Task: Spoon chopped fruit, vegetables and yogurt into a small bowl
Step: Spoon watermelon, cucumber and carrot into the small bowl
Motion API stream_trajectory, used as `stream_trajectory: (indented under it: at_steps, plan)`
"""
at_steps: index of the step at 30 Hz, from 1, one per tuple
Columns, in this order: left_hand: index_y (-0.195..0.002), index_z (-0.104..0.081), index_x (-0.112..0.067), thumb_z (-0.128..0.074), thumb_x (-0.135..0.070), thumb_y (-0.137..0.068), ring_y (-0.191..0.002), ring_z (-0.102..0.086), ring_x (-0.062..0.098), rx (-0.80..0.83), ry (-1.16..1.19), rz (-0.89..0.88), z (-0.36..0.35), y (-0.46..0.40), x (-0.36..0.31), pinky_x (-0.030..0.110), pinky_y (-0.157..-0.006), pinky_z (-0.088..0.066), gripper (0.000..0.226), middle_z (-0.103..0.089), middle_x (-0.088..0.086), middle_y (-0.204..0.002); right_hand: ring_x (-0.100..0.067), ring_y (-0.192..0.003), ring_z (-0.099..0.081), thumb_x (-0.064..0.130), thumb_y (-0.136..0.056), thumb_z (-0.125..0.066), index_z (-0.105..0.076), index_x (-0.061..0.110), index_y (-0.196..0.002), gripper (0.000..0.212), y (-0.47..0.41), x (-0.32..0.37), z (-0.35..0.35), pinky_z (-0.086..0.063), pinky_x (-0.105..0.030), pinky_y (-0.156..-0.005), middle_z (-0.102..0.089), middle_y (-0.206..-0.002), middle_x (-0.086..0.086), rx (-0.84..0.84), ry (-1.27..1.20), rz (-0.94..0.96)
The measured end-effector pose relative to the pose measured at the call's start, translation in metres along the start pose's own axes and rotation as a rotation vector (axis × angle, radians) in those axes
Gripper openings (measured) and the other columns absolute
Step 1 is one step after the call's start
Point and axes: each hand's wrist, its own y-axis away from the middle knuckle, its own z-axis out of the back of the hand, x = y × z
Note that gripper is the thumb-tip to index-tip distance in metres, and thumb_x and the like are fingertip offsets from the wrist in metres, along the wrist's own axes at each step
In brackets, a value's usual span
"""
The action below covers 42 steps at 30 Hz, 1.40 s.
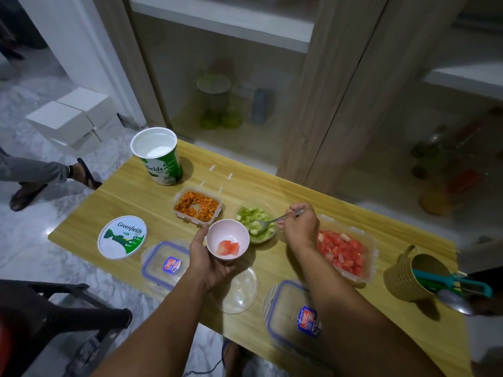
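My left hand holds a small pink bowl just above the wooden table; a few red watermelon pieces lie in it. My right hand grips a metal spoon whose tip dips into a clear bowl of chopped cucumber, right beside the pink bowl. A clear box of chopped carrot stands behind the pink bowl. On the right is a box of watermelon cubes. The open yogurt tub stands at the far left corner.
The yogurt lid lies at the left. Two box lids and a round clear lid lie near the front edge. A yellow cup with utensils lies tipped at the right. A person's feet are at the left, a dark chair at the lower left.
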Motion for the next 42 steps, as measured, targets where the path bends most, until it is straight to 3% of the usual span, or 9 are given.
stream_trajectory:
  at_steps: [3, 7, 12, 19, 28, 32, 35, 39, 42]
  plan:
    - [-0.104, -0.058, -0.005, -0.05, -0.057, -0.088, -0.083, -0.058, 0.041, -0.011, -0.02, -0.029, -0.004, 0.004, 0.001, 0.049, -0.048, -0.057, 0.056, -0.06, 0.023, -0.1, -0.029, -0.065, -0.073, 0.011, -0.088, -0.056, -0.05, 0.029, -0.077, 0.023, 0.005, 0.013, 0.015, -0.06, -0.048, -0.072, -0.068, -0.067, -0.003, -0.058, -0.09, -0.059]
    - [-0.101, -0.058, -0.005, -0.047, -0.057, -0.09, -0.078, -0.057, 0.038, -0.034, -0.073, -0.073, -0.01, 0.01, 0.003, 0.041, -0.039, -0.054, 0.054, -0.059, 0.02, -0.094, -0.025, -0.063, -0.072, 0.004, -0.093, -0.053, -0.051, 0.025, -0.079, 0.025, 0.007, 0.017, 0.025, -0.062, -0.044, -0.067, -0.069, -0.084, -0.014, -0.075, -0.121, -0.03]
    - [-0.1, -0.058, -0.005, -0.045, -0.058, -0.092, -0.075, -0.055, 0.035, -0.026, -0.075, -0.083, -0.014, 0.018, 0.005, 0.033, -0.035, -0.051, 0.056, -0.058, 0.019, -0.09, -0.025, -0.06, -0.072, 0.005, -0.092, -0.052, -0.052, 0.022, -0.079, 0.021, 0.006, 0.013, 0.026, -0.062, -0.046, -0.067, -0.07, -0.084, -0.015, -0.088, -0.1, -0.053]
    - [-0.105, -0.058, -0.005, -0.049, -0.06, -0.089, -0.08, -0.057, 0.037, -0.036, -0.055, -0.079, -0.006, 0.014, 0.005, 0.037, -0.04, -0.053, 0.057, -0.059, 0.021, -0.097, -0.026, -0.057, -0.072, 0.003, -0.091, -0.052, -0.051, 0.022, -0.075, 0.024, 0.01, 0.011, 0.024, -0.061, -0.037, -0.058, -0.071, -0.084, -0.019, -0.104, -0.148, -0.129]
    - [-0.1, -0.058, -0.003, -0.049, -0.061, -0.089, -0.079, -0.058, 0.037, -0.025, -0.068, -0.077, -0.006, 0.016, 0.005, 0.041, -0.04, -0.056, 0.06, -0.059, 0.021, -0.095, -0.024, -0.06, -0.07, 0.0, -0.094, -0.049, -0.051, 0.011, -0.09, 0.012, 0.014, 0.025, 0.035, -0.061, -0.038, -0.065, -0.063, -0.074, -0.012, -0.029, -0.367, -0.171]
    - [-0.115, -0.057, -0.001, -0.044, -0.068, -0.087, -0.072, -0.058, 0.034, -0.053, -0.146, -0.119, -0.002, 0.006, 0.004, 0.031, -0.035, -0.051, 0.074, -0.06, 0.021, -0.094, -0.027, -0.067, -0.072, 0.0, -0.095, -0.053, -0.055, 0.012, -0.088, 0.015, 0.032, 0.042, 0.034, -0.062, -0.032, -0.061, -0.063, -0.087, -0.015, 0.13, -0.418, -0.004]
    - [-0.129, -0.059, -0.005, -0.041, -0.075, -0.084, -0.07, -0.065, 0.031, -0.059, -0.193, -0.166, 0.005, -0.005, 0.002, 0.029, -0.04, -0.053, 0.085, -0.066, 0.021, -0.095, -0.023, -0.071, -0.072, -0.003, -0.092, -0.057, -0.062, 0.022, -0.081, 0.027, 0.056, 0.048, 0.028, -0.061, -0.034, -0.068, -0.066, -0.086, -0.009, 0.374, -0.222, 0.308]
    - [-0.128, -0.061, -0.008, -0.036, -0.081, -0.08, -0.073, -0.063, 0.031, -0.02, -0.2, -0.198, 0.009, -0.007, 0.002, 0.03, -0.044, -0.053, 0.091, -0.066, 0.018, -0.091, -0.004, -0.072, -0.066, -0.003, -0.088, -0.061, -0.064, 0.019, -0.085, 0.022, 0.074, 0.058, 0.028, -0.052, -0.018, -0.067, -0.066, -0.078, 0.006, 0.369, -0.095, 0.611]
    - [-0.119, -0.064, -0.01, -0.036, -0.081, -0.081, -0.083, -0.065, 0.032, -0.027, -0.162, -0.216, 0.015, -0.003, 0.002, 0.034, -0.061, -0.057, 0.085, -0.069, 0.018, -0.096, -0.004, -0.075, -0.067, -0.002, -0.088, -0.062, -0.065, 0.018, -0.088, 0.02, 0.08, 0.061, 0.03, -0.049, -0.014, -0.066, -0.067, -0.079, 0.002, 0.375, -0.084, 0.684]
